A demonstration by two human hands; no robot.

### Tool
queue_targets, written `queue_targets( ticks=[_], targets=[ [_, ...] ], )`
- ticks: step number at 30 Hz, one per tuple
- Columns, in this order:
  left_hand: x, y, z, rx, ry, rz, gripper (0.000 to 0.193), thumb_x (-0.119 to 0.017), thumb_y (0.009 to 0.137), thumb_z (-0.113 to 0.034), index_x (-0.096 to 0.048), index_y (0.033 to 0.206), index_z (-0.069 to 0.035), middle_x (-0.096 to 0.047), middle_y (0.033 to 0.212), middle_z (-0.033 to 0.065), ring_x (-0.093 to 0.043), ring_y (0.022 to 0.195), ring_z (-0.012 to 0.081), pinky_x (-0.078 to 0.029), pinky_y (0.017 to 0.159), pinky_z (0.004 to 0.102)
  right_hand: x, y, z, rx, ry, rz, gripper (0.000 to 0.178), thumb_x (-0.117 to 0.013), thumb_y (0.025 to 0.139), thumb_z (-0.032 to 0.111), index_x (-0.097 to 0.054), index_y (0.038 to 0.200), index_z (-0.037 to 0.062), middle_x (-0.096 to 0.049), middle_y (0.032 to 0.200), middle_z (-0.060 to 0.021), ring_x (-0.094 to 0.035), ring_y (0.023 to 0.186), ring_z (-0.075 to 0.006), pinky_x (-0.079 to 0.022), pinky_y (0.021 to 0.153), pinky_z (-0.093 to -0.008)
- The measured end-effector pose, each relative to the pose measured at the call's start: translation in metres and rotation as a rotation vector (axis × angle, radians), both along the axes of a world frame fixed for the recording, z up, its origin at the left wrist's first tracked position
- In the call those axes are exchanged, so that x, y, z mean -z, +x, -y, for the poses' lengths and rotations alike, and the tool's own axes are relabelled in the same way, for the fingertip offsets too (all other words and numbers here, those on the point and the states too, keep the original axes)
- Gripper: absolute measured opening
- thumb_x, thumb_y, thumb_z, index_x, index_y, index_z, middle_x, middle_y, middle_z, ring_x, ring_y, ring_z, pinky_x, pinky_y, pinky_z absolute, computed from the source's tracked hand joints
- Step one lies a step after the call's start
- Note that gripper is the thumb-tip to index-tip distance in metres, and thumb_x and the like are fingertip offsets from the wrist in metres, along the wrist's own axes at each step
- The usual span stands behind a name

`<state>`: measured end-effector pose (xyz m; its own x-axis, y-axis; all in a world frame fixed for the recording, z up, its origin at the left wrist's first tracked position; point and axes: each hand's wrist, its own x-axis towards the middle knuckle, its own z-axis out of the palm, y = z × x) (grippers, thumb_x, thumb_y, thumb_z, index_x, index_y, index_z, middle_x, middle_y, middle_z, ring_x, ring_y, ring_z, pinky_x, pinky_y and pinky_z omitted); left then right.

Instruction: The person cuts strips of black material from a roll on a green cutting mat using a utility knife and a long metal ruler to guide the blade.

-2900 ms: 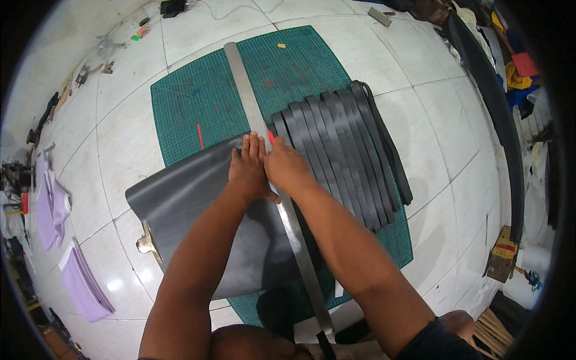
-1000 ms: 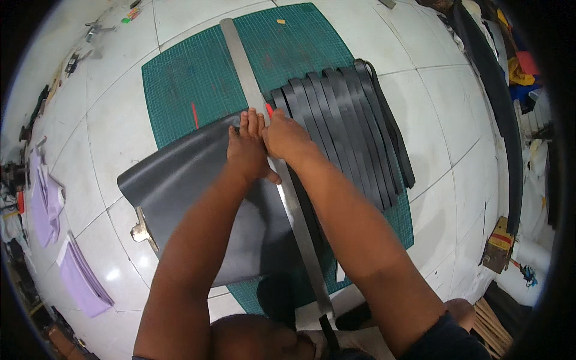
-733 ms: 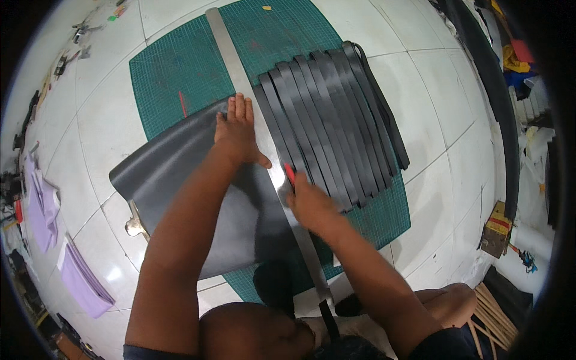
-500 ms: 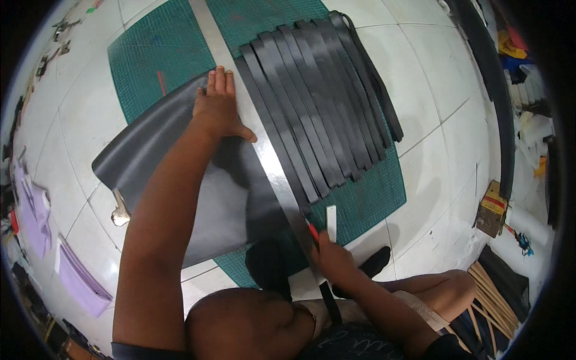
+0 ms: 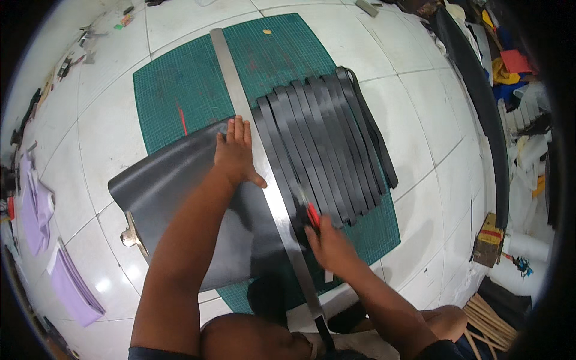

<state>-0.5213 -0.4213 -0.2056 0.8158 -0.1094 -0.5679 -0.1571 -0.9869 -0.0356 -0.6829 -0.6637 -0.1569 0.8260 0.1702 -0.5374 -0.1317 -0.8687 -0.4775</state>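
My left hand (image 5: 236, 155) lies flat on a dark grey leather-like sheet (image 5: 180, 165), fingers stretched. Its thumb rests on the long metal ruler (image 5: 275, 195) along the sheet's right edge. In my closed right hand (image 5: 333, 247) is a red-handled cutter knife (image 5: 313, 215), just right of the ruler. Its tip end is smeared by motion over the near ends of the strips. Many dark strips (image 5: 324, 141) lie side by side right of the ruler. A metal clip (image 5: 131, 236) grips the sheet's left edge. Under everything is a green cutting mat (image 5: 180, 78).
A narrow pale piece (image 5: 328, 276) lies under my right wrist. Folded lilac cloth (image 5: 75, 288) is on the tiled floor at left. At right lie a long black roll (image 5: 480, 108), a brown-and-yellow block (image 5: 489, 243) and wooden sticks (image 5: 489, 318). My feet are at the mat's near edge.
The whole view has shifted, so the mat appears lower. My right hand with the cutter knife has moved away from me and right, off the ruler's edge. The left hand keeps its place.
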Motion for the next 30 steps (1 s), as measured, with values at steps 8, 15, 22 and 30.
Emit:
queue_targets(
  ticks=[8,15,22,30],
  targets=[
    [0.006,0.000,0.004,0.005,-0.033,0.002,0.159,-0.089,0.047,-0.071,-0.004,0.160,0.002,-0.003,0.168,0.0236,-0.007,0.156,0.0370,-0.023,0.122,0.0525,0.048,0.172,-0.108,0.033,0.047,0.156,0.041,-0.052,0.100,0.031,-0.045,0.119,-0.0051,-0.067,0.100,-0.0339,-0.066,0.098,-0.0507,-0.051,0.087,-0.0571],
    [0.009,0.001,0.004,0.045,-0.035,-0.001,0.156,-0.088,0.047,-0.072,-0.007,0.161,-0.003,-0.005,0.168,0.0230,-0.005,0.156,0.0389,-0.023,0.122,0.0541,0.049,0.190,-0.130,0.033,0.019,0.090,0.043,-0.049,0.099,0.031,-0.045,0.123,-0.0047,-0.066,0.113,-0.0339,-0.063,0.110,-0.0495,-0.049,0.097,-0.0558],
    [0.002,0.000,0.003,0.038,-0.019,-0.019,0.157,-0.087,0.048,-0.072,-0.005,0.160,0.000,-0.003,0.167,0.0242,-0.005,0.156,0.0384,-0.023,0.122,0.0531,0.036,0.194,-0.136,0.034,-0.027,0.004,0.049,-0.052,0.098,0.030,-0.045,0.130,-0.0052,-0.063,0.123,-0.0317,-0.062,0.117,-0.0469,-0.048,0.101,-0.0544],
    [0.006,0.001,0.005,0.037,0.005,0.040,0.156,-0.086,0.049,-0.072,-0.006,0.159,0.004,-0.005,0.167,0.0260,-0.006,0.156,0.0381,-0.023,0.122,0.0513,0.026,0.185,-0.119,-0.008,-0.022,-0.080,0.042,-0.053,0.099,0.026,-0.048,0.128,-0.0027,-0.064,0.123,-0.0285,-0.062,0.116,-0.0456,-0.049,0.099,-0.0518]
  ],
)
